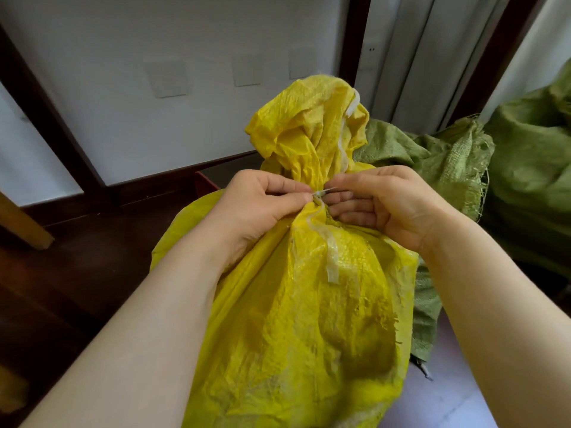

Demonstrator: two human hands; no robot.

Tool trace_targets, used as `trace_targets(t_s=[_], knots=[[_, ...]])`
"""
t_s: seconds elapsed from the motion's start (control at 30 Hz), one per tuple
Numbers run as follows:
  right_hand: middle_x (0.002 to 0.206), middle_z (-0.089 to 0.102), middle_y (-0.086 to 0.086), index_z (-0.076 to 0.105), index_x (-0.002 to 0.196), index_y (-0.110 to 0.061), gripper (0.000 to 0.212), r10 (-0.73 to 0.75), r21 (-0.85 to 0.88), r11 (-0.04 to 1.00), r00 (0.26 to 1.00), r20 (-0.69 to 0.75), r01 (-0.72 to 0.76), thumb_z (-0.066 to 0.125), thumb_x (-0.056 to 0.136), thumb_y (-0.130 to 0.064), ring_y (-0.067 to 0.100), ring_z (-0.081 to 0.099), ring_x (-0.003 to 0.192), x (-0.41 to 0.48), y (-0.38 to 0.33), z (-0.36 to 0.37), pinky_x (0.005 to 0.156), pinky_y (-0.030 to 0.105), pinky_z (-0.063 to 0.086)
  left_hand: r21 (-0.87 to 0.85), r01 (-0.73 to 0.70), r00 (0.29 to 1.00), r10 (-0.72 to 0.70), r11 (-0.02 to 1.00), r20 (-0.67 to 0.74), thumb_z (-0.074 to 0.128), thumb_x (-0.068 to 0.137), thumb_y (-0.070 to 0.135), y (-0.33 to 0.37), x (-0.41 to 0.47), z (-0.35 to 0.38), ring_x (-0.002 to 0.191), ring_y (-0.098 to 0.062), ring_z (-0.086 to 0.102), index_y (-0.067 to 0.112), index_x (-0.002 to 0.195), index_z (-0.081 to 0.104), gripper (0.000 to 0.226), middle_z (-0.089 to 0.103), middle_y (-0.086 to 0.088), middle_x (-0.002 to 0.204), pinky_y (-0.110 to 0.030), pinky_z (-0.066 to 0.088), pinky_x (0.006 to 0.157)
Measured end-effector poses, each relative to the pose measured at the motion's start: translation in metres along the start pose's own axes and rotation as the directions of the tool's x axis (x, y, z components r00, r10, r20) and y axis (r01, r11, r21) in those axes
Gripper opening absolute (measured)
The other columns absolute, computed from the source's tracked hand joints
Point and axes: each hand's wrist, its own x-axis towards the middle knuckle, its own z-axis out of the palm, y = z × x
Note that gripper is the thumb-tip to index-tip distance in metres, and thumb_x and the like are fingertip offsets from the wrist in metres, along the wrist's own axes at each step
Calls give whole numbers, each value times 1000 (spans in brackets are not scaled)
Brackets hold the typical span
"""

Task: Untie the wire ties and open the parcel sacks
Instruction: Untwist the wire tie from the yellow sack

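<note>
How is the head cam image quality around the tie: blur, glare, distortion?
Head view: soft even light, no glare on the yellow sack, weave sharp; wire tie, pinched by left hand and right hand, tiny and slightly soft; wide-angle lens tilts the dark door frame at left; dark floor loses detail.

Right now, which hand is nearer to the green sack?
Right. The right hand pinches the wire tie on the side facing the green sack; the left hand is opposite.
</note>
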Motion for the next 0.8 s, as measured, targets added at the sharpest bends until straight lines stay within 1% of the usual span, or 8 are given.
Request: trace_targets(t_s=[0.13, 0.3, 0.37, 0.43, 0.57, 0.63, 0.7, 0.8], knots=[[70, 73, 5, 68, 87, -2, 7, -57, -67, 996, 998, 33, 59, 63, 83, -6, 9, 68, 58, 1, 3, 0, 56, 18, 56, 10, -22, 999, 22, 1000, 39, 79, 67, 9, 0, -1, -2, 84, -15, 64, 16, 93, 72, 28, 70, -8, 91, -28, 53, 84], [69, 72, 3, 68, 82, -4, 6, -146, -115, 981, 986, 79, 155, 62, 83, -5, 9, 69, 62, 0, 4, 1, 58, 17, 56, 328, -164, 986, 146, 930, 76, 78, 71, 15, 4, 2, -1, 99, -1, 49, 35, 121, 59, 56, 46, 2, 115, -4, 37, 85], [69, 72, 3, 69, 81, -5, 6, -166, -163, 970, 982, 93, 179, 63, 82, -4, 10, 69, 62, 1, 3, 2, 59, 17, 56, 434, -183, 983, 149, 882, 111, 75, 73, 18, 8, 2, 1, 100, -3, 49, 36, 122, 58, 54, 44, 1, 118, -7, 35, 83], [69, 73, 5, 70, 80, -5, 5, -160, -173, 969, 983, 92, 174, 65, 79, -3, 11, 69, 62, 1, 1, 0, 59, 18, 57, 473, -216, 976, 175, 854, 129, 76, 72, 18, 12, 1, 2, 91, -4, 51, 36, 116, 62, 50, 49, 2, 110, -10, 39, 80], [70, 72, 9, 70, 79, -4, 13, -129, -129, 982, 987, 92, 140, 69, 66, -8, 12, 70, 62, -1, 0, -4, 59, 18, 57, 360, -231, 972, 234, 904, 36, 80, 69, 16, 14, -4, -1, 80, -17, 64, 27, 85, 71, 21, 70, -6, 88, -33, 52, 82], [70, 72, 9, 70, 80, -3, 9, -127, -149, 979, 988, 90, 139, 69, 71, -4, 13, 70, 63, 1, 1, -4, 60, 18, 57, 338, -210, 976, 217, 917, 18, 78, 72, 15, 13, -2, -2, 73, -13, 64, 23, 78, 72, 12, 70, -5, 78, -32, 53, 80], [67, 72, 7, 69, 81, -3, 5, -141, -192, 970, 988, 67, 152, 67, 78, 0, 11, 69, 61, 3, 2, 0, 59, 18, 57, 395, -224, 972, 235, 891, 22, 78, 72, 16, 10, 2, -1, 70, -6, 61, 22, 75, 72, 9, 64, 6, 71, -26, 51, 77], [60, 70, 3, 69, 77, -8, 10, -192, -351, 918, 981, 6, 182, 65, 84, -1, 12, 68, 58, 3, -2, 6, 59, 21, 58, 454, -263, 956, 294, 852, 2, 78, 72, 18, 8, 4, 4, 72, -5, 56, 17, 79, 75, 8, 55, 14, 73, -21, 45, 76]])
